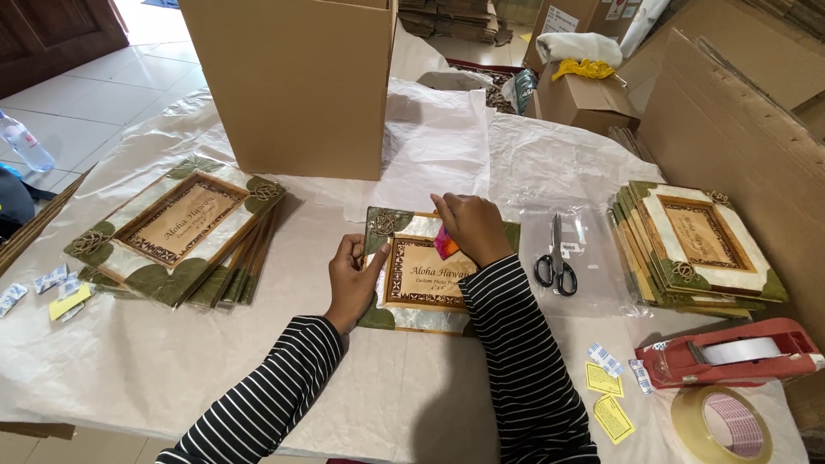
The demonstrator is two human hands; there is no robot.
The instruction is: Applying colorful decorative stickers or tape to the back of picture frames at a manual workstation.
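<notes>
Evidently the left hand (354, 277) pins the frame (423, 277) flat by its left edge, fingers curled loosely on it, while the right hand (471, 227) pinches a small pink scrap (446, 244) over its centre. Frame lies mid-counter (172, 361), which is paper-covered. Scissors (556, 262), tape dispenser (730, 354), frame stacks (180, 232) and cardboard boxes (296, 82) surround it.

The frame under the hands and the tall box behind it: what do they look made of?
Frame: seemingly wood with glossy shell-like panels and green leaf corners, judging by sheen and mottling; not certain. Box: plain brown corrugated cardboard, matte, with a folded flap edge.
</notes>
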